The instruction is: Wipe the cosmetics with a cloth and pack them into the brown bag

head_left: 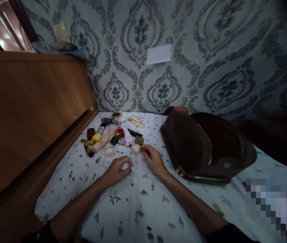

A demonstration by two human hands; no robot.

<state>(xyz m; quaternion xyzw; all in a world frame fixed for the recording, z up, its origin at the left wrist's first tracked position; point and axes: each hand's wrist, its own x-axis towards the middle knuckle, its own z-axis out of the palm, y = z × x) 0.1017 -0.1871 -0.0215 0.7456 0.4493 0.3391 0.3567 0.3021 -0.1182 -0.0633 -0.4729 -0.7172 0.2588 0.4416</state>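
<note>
Touching the white jar (135, 148) with our right fingers (145, 147), we cannot tell their grip. Our left fingers (126, 160) are released. The brown bag (187, 145) hides its contents.

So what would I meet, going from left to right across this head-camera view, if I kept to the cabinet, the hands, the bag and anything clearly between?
Wooden cabinet, left hand, small white container, right hand, brown bag.

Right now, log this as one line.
right hand: fingertips at whitish jar; left hand: nothing visible held; cosmetics: on sheet; brown bag: right side
</note>
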